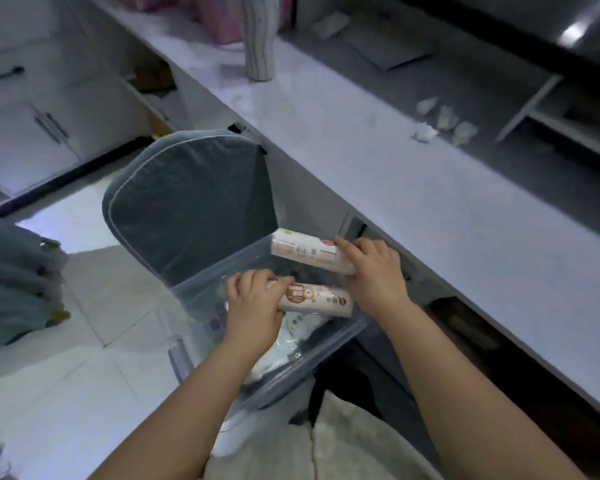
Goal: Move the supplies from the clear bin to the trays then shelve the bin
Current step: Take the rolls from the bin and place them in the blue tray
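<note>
Clear bin (201, 306): is being rested on the seat of a blue-grey chair (191, 202), just beside the counter (430, 209); its walls are see-through.

Left hand (253, 306): is being closed around the left end of a pale printed pack (321, 299), fingers curled over the top; the pack is being held lengthwise above the bin opening.

Right hand (374, 268): is being wrapped over the right end of a second pale pack (305, 251), which is being held at the far rim of the bin, near the counter edge.

Bin contents: white wrapped packets (291, 344) are lying below the left-hand pack; further detail cannot be told through the blur.

Counter: a striped cylinder (258, 39) is standing upright at the far end; small crumpled white pieces (444, 124) are lying well apart from the bin.

Trays: cannot be identified.
</note>
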`<state>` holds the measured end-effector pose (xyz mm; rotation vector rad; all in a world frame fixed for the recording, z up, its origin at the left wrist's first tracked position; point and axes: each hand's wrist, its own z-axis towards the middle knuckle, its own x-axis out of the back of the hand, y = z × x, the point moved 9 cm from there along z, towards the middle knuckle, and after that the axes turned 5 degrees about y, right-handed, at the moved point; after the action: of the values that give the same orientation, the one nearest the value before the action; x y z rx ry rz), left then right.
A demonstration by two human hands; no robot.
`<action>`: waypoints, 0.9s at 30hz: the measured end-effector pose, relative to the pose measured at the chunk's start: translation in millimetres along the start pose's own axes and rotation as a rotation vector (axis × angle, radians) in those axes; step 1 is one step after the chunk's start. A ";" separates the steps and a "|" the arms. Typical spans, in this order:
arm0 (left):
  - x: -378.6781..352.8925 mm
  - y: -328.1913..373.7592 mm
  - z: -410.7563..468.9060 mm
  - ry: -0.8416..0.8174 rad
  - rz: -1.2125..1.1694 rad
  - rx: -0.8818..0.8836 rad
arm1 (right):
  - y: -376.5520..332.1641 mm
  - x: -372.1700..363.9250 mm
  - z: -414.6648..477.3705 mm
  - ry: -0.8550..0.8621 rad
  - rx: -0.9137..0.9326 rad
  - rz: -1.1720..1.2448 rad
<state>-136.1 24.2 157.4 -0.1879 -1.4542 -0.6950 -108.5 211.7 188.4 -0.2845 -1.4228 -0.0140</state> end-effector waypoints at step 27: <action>24.3 649.5 -283.4 0.102 -0.263 -0.975 | 310.3 355.7 -659.6 0.591 -0.862 -0.281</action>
<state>450.5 384.2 327.6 -0.7037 -0.9440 -1.5724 642.6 434.4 398.6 -0.7154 -0.7845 -0.8874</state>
